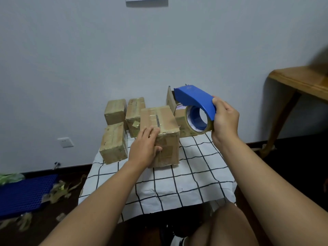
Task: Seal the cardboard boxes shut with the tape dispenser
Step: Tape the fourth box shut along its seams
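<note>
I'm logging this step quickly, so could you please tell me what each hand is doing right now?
Left hand: open, fingers resting on the front cardboard box.
Right hand: closed, gripping the blue tape dispenser.

- small table under a white black-grid cloth [191, 174]
- five cardboard boxes sitting on it: biggest one [163, 132] up front, three taped ones [113, 141] left, open one [179, 112] at back
</note>
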The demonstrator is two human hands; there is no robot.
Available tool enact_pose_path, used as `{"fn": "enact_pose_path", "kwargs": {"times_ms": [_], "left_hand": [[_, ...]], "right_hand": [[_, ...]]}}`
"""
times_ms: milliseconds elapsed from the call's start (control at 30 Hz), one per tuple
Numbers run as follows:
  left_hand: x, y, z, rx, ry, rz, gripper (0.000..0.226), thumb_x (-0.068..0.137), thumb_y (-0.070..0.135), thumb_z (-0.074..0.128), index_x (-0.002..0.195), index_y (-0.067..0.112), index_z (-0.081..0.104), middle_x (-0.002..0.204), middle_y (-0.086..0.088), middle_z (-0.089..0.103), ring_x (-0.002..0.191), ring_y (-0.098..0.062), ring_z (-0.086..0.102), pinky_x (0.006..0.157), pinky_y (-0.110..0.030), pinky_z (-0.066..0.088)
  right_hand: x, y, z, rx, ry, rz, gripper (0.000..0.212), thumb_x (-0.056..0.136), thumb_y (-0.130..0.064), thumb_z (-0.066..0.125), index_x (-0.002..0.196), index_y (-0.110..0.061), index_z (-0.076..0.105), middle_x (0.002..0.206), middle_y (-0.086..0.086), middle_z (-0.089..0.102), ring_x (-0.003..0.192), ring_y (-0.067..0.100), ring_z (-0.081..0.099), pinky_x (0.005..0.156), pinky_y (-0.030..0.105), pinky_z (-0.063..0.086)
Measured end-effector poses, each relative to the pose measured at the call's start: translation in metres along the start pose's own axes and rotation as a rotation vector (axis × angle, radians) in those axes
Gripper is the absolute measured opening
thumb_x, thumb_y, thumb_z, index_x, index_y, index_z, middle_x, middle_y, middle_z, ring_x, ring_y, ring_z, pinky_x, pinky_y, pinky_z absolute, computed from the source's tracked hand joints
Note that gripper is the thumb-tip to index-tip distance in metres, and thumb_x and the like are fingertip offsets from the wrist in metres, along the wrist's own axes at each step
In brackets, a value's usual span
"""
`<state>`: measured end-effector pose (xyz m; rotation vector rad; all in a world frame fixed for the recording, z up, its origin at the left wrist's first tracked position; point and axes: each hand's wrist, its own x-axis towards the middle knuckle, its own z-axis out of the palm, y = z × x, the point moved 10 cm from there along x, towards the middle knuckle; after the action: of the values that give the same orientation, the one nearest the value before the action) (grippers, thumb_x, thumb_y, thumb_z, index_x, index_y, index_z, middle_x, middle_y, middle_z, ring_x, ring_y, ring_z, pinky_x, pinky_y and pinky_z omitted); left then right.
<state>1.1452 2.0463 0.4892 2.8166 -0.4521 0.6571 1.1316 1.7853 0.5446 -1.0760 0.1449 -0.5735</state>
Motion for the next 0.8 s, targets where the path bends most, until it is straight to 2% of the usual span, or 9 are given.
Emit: {"fn": "enact_pose_path", "kwargs": {"times_ms": [100,200,367,467,600,800], "left_hand": [[0.009,-0.005,0.009,-0.016,0.001,0.001,0.067,0.08,0.027,0.077,0.139,0.015,0.048,0.147,-0.002,0.043,0.136,-0.024,0.028,0.101,-0.043,0.041],[0.023,-0.009,0.015,-0.013,0.02,0.0,0.068,0.08,0.028,0.078,0.14,0.015,0.048,0.147,-0.003,0.044,0.138,-0.026,0.031,0.104,-0.041,0.039],[0.054,-0.015,0.024,0.058,0.044,0.032,0.069,0.077,0.034,0.079,0.137,0.014,0.051,0.142,-0.007,0.049,0.13,-0.029,0.042,0.108,-0.042,0.033],[0.073,-0.026,0.031,0.079,0.031,0.024,0.07,0.079,0.037,0.076,0.14,0.017,0.048,0.144,-0.005,0.046,0.133,-0.026,0.039,0.115,-0.044,0.024],[0.103,-0.043,0.045,0.119,0.018,0.035,0.069,0.083,0.041,0.072,0.143,0.02,0.044,0.148,-0.002,0.042,0.135,-0.025,0.037,0.114,-0.044,0.024],[0.149,-0.067,0.07,0.164,0.045,0.012,0.068,0.081,0.044,0.071,0.141,0.025,0.044,0.148,0.001,0.042,0.138,-0.022,0.034,0.116,-0.043,0.014]], "right_hand": [[0.008,0.01,-0.001,0.017,0.009,0.011,0.017,0.09,-0.016,0.063,0.084,-0.021,0.078,0.087,-0.006,0.075,0.08,0.009,0.068,0.066,0.019,0.052],[0.02,0.021,-0.001,0.014,0.015,0.021,0.015,0.091,-0.017,0.064,0.092,-0.018,0.078,0.089,-0.005,0.075,0.081,0.008,0.068,0.068,0.019,0.052],[0.043,0.045,0.007,0.013,0.015,0.025,0.015,0.091,-0.017,0.062,0.092,-0.017,0.078,0.086,-0.007,0.075,0.08,0.007,0.068,0.07,0.019,0.052],[0.059,0.061,0.015,-0.003,0.033,0.03,0.016,0.092,-0.017,0.063,0.099,-0.013,0.077,0.094,-0.002,0.075,0.086,0.01,0.069,0.074,0.023,0.054],[0.082,0.076,0.036,-0.025,0.039,0.008,0.019,0.092,-0.018,0.063,0.104,-0.011,0.077,0.104,0.004,0.076,0.096,0.015,0.071,0.084,0.03,0.058],[0.115,0.09,0.074,-0.042,0.0,-0.045,0.017,0.093,-0.019,0.063,0.101,-0.014,0.078,0.103,0.002,0.076,0.099,0.016,0.071,0.085,0.031,0.058]]}}
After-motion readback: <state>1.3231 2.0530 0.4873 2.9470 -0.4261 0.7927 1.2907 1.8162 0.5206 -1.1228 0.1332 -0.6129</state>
